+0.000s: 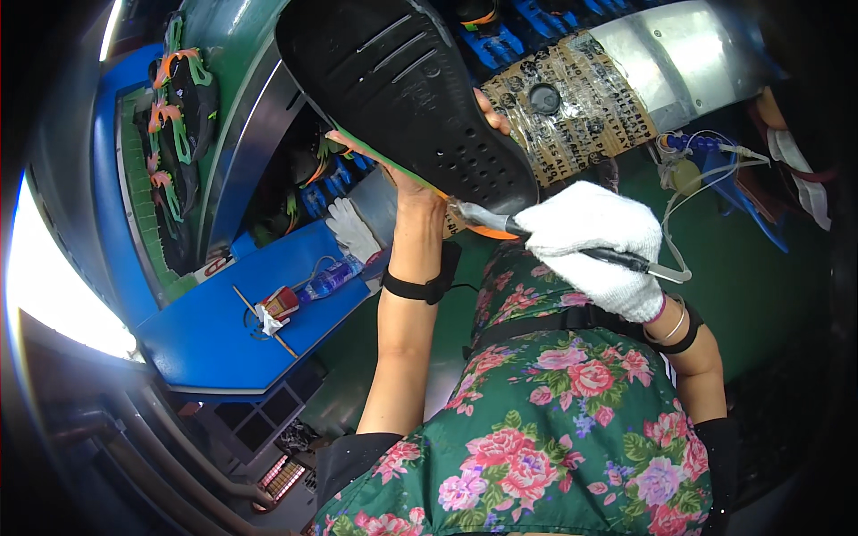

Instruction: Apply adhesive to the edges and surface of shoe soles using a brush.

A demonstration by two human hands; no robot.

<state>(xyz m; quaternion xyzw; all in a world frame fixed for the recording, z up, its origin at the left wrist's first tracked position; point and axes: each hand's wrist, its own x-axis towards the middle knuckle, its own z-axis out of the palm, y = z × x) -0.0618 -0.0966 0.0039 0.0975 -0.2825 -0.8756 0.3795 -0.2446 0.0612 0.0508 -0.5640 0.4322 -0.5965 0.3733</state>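
Note:
My bare left hand [413, 189] grips a shoe [407, 98] from beneath and around its side; some fingertips show at its far edge. The shoe's black underside faces up, with slots at the wide end and small round holes at the narrower end. Orange and green material shows along its lower edge. My right hand [594, 246], in a white knitted glove, is closed around a brush [487, 218] with a dark handle. The bristles are at the shoe's lower rim, by the orange edge; whether they touch it, I cannot tell. A thin tube [670, 268] runs from the handle.
A metal surface [697, 58] wrapped partly in printed tape lies beyond the shoe. To the left, a blue table [214, 330] bears a white glove [351, 230], a plastic bottle [332, 279] and a small red box [279, 305]. Orange-and-green shoe uppers [174, 116] stand at upper left.

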